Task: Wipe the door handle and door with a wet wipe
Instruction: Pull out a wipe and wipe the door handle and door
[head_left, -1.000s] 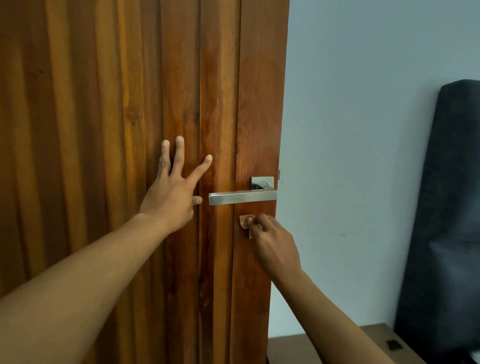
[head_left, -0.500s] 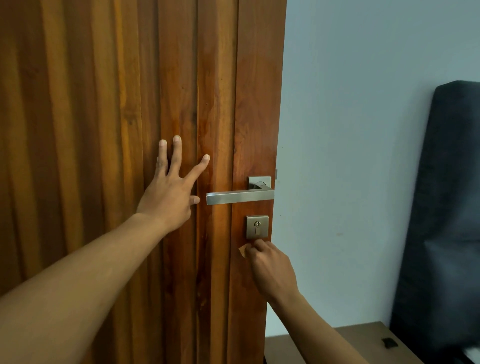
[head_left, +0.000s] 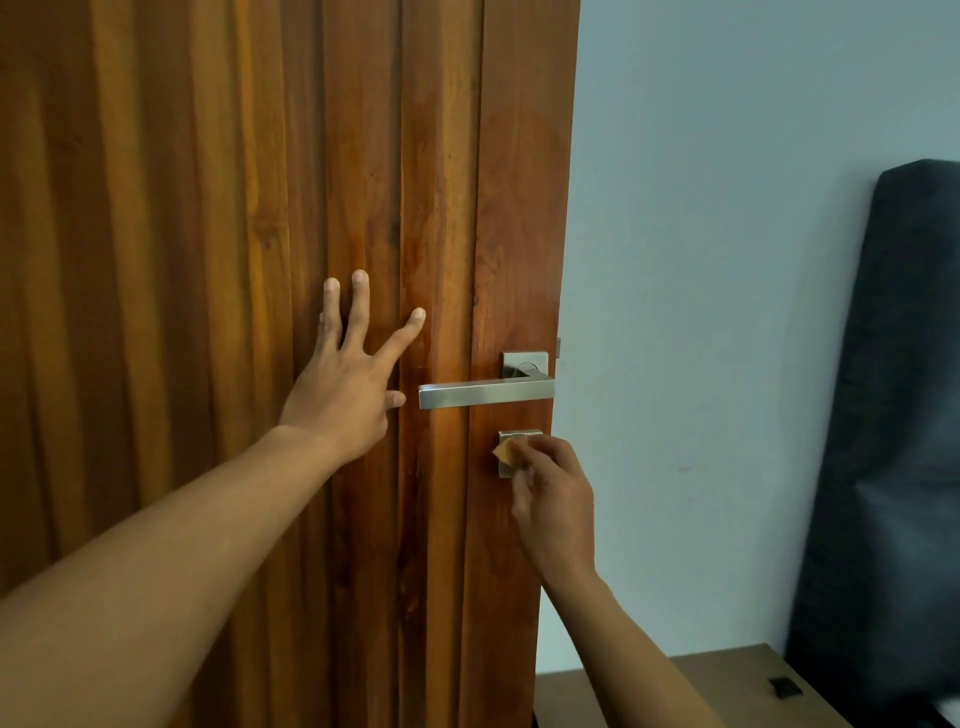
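Reaching in from the bottom edge, 2 bare forearms point at the door. Low right, a brown flat surface with a small black mark on it. Right hand: fingers curled, pinching a small folded tan-looking wet wipe and pressing it on the square silver metal lock plate, which sits just below the handle; the hand and wipe cover most of the plate, keyhole hidden. Left hand: wide, fingers straight and spread, palm flat on the wood, holding nothing; thumb tip just beside the free end of the handle, small gap, not touching. Brushed silver rectangular metal door handle: level, on a square rose near the door's right edge, neither hand on it. Brown wooden door with vertical slats fills the left and middle; a duller patch shows on the plank above the handle. Behind, right: pale blue-grey painted wall, and at the far right a tall dark grey padded panel standing upright against it.
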